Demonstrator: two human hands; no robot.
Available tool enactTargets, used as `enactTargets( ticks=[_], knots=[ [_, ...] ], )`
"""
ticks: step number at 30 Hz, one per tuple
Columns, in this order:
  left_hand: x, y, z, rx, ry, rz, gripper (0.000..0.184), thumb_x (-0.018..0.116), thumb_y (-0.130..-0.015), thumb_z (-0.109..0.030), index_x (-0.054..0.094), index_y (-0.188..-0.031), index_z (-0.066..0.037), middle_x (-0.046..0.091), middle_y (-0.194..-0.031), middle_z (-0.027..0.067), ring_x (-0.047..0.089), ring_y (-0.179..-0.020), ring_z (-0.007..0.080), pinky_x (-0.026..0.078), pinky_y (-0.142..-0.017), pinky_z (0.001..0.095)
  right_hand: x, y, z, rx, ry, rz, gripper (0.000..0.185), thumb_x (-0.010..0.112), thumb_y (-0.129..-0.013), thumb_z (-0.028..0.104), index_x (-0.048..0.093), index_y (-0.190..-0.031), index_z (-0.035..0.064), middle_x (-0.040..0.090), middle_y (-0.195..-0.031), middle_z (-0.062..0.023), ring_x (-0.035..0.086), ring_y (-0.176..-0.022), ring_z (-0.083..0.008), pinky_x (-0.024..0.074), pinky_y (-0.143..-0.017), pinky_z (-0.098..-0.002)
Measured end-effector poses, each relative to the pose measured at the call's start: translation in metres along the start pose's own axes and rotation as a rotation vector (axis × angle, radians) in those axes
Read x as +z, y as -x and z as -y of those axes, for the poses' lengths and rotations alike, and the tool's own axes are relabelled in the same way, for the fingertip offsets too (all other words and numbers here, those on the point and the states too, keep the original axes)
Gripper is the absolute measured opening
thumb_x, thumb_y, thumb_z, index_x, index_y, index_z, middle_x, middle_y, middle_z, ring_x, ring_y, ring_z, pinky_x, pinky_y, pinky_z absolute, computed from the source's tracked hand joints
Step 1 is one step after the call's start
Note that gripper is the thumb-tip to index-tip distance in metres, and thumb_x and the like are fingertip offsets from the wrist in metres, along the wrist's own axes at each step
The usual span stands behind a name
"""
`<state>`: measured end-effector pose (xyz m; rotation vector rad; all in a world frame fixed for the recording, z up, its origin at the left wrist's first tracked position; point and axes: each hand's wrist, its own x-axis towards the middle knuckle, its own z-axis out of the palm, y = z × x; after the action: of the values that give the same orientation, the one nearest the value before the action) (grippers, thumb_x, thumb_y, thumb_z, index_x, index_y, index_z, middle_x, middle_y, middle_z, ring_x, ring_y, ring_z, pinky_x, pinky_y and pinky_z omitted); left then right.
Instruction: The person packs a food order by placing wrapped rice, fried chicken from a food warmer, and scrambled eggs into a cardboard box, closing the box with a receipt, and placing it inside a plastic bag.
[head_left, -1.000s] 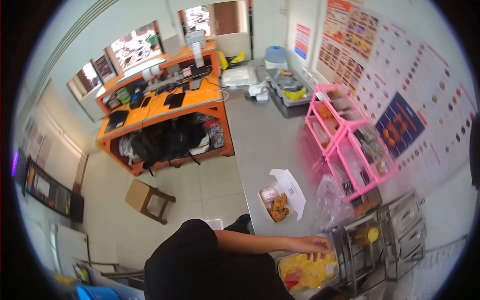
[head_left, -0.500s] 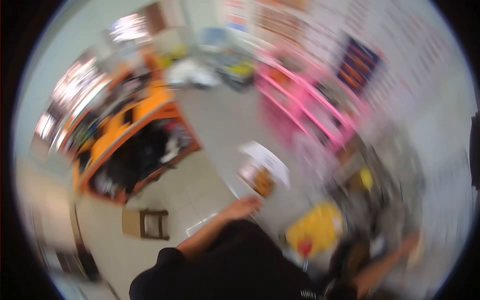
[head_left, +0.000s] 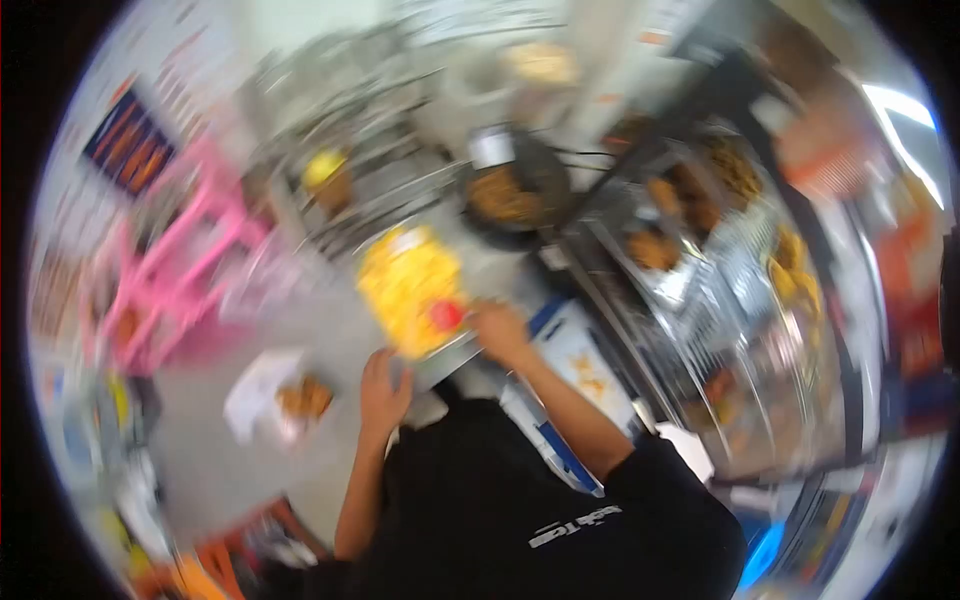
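Observation:
The frame is blurred by motion. A tray of yellow food (head_left: 405,285) lies on the grey counter, with a red object (head_left: 445,315) on the food at its near right corner. My right hand (head_left: 497,330) is at that corner, close beside the red object; blur hides its fingers and any grip. Left of the tray's near edge is my left hand (head_left: 385,388), its fingers apart and nothing seen in it. Farther left, an open white box (head_left: 250,395) holds fried pieces (head_left: 305,398).
Pink racks (head_left: 190,250) and a clear plastic bag (head_left: 265,285) stand left. Behind the tray are metal racks (head_left: 370,150), a yellow-topped container (head_left: 326,172) and a dark round pan (head_left: 510,200). A glass display case (head_left: 700,280) fills the right.
The view has swung right, so the box, racks and tray appear farther left. My right hand has come from the far right to the tray's corner; my left hand is now beside the tray.

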<state>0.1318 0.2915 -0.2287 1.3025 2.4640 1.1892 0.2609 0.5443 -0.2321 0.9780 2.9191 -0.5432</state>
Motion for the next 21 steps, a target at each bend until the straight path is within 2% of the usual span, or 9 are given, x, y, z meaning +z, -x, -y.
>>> enactTargets(
  ticks=[2, 3, 4, 5, 8, 9, 13, 17, 21],
  knots=[
    [0.024, -0.019, 0.004, 0.15, -0.06, 0.017, 0.057, 0.069, -0.095, -0.02, 0.052, -0.141, 0.008, 0.057, -0.141, 0.0312, 0.053, -0.134, 0.0478, 0.04, -0.116, 0.0519, 0.071, -0.01, -0.02, -0.101, -0.005, -0.124, 0.021, 0.056, -0.096, 0.022, 0.072, -0.108, 0.0142, 0.074, -0.105, -0.0151, 0.072, -0.098, -0.0365, 0.056, -0.078, -0.052],
    [0.033, -0.023, 0.005, 0.168, -0.088, 0.054, 0.065, 0.068, -0.096, -0.022, 0.046, -0.148, 0.01, 0.049, -0.151, 0.0327, 0.046, -0.141, 0.0501, 0.035, -0.12, 0.0545, 0.066, -0.014, -0.01, -0.11, 0.017, -0.086, 0.019, 0.057, -0.093, 0.021, 0.071, -0.103, 0.0129, 0.075, -0.099, -0.0147, 0.074, -0.089, -0.0373, 0.0561, -0.072, -0.0526],
    [0.049, -0.022, 0.022, 0.198, -0.112, 0.09, 0.073, 0.064, -0.099, -0.03, 0.037, -0.156, 0.009, 0.038, -0.162, 0.0307, 0.036, -0.149, 0.0489, 0.027, -0.124, 0.0564, 0.05, -0.011, 0.001, -0.178, -0.085, -0.178, 0.021, 0.056, -0.095, 0.026, 0.07, -0.095, 0.0107, 0.074, -0.084, -0.0157, 0.074, -0.075, -0.0371, 0.0549, -0.061, -0.0529],
    [0.053, -0.026, 0.014, 0.169, -0.203, 0.165, 0.075, 0.059, -0.101, -0.033, 0.032, -0.159, 0.007, 0.032, -0.166, 0.0292, 0.031, -0.153, 0.0471, 0.024, -0.125, 0.0566, 0.049, -0.017, 0.008, -0.152, -0.074, -0.175, 0.023, 0.056, -0.096, 0.028, 0.07, -0.089, 0.0107, 0.073, -0.078, -0.0137, 0.073, -0.072, -0.0367, 0.0548, -0.058, -0.0512],
    [0.07, -0.026, 0.019, 0.133, -0.433, 0.268, 0.079, 0.046, -0.106, -0.04, 0.018, -0.165, 0.004, 0.018, -0.173, 0.0251, 0.017, -0.16, 0.0404, 0.017, -0.128, 0.056, 0.024, -0.006, 0.029, -0.138, 0.031, -0.223, 0.024, 0.058, -0.096, 0.028, 0.071, -0.085, 0.0111, 0.072, -0.073, -0.0117, 0.073, -0.068, -0.0332, 0.0548, -0.056, -0.0487],
    [0.073, -0.027, 0.019, 0.124, -0.457, 0.278, 0.079, 0.045, -0.106, -0.041, 0.018, -0.165, 0.004, 0.017, -0.173, 0.0247, 0.016, -0.161, 0.0397, 0.016, -0.128, 0.0556, 0.024, 0.001, 0.03, -0.154, 0.039, -0.236, 0.023, 0.058, -0.096, 0.026, 0.072, -0.085, 0.0112, 0.072, -0.073, -0.0115, 0.073, -0.067, -0.0321, 0.0549, -0.055, -0.0479],
    [0.076, -0.02, 0.008, 0.085, -0.526, 0.332, 0.08, 0.042, -0.107, -0.043, 0.016, -0.165, 0.005, 0.013, -0.174, 0.0242, 0.011, -0.162, 0.0383, 0.011, -0.13, 0.0543, 0.073, -0.003, 0.02, -0.255, -0.041, -0.259, 0.022, 0.06, -0.095, 0.027, 0.073, -0.089, 0.0094, 0.073, -0.08, -0.0153, 0.074, -0.071, -0.0337, 0.0555, -0.058, -0.0493],
    [0.075, -0.023, 0.003, 0.056, -0.558, 0.382, 0.082, 0.042, -0.107, -0.045, 0.015, -0.165, 0.006, 0.012, -0.174, 0.0251, 0.009, -0.163, 0.0386, 0.008, -0.13, 0.0536, 0.056, -0.015, 0.011, -0.312, -0.173, -0.18, 0.021, 0.065, -0.089, 0.029, 0.074, -0.093, 0.01, 0.074, -0.086, -0.0164, 0.074, -0.081, -0.0371, 0.056, -0.068, -0.0515],
    [0.076, -0.026, 0.0, 0.041, -0.542, 0.404, 0.083, 0.043, -0.107, -0.046, 0.015, -0.165, 0.006, 0.012, -0.174, 0.0258, 0.008, -0.162, 0.0392, 0.006, -0.13, 0.055, 0.048, -0.028, 0.0, -0.389, -0.335, -0.056, 0.019, 0.067, -0.084, 0.026, 0.075, -0.089, 0.0098, 0.074, -0.086, -0.0153, 0.071, -0.084, -0.0376, 0.0544, -0.073, -0.0501]
  ],
)
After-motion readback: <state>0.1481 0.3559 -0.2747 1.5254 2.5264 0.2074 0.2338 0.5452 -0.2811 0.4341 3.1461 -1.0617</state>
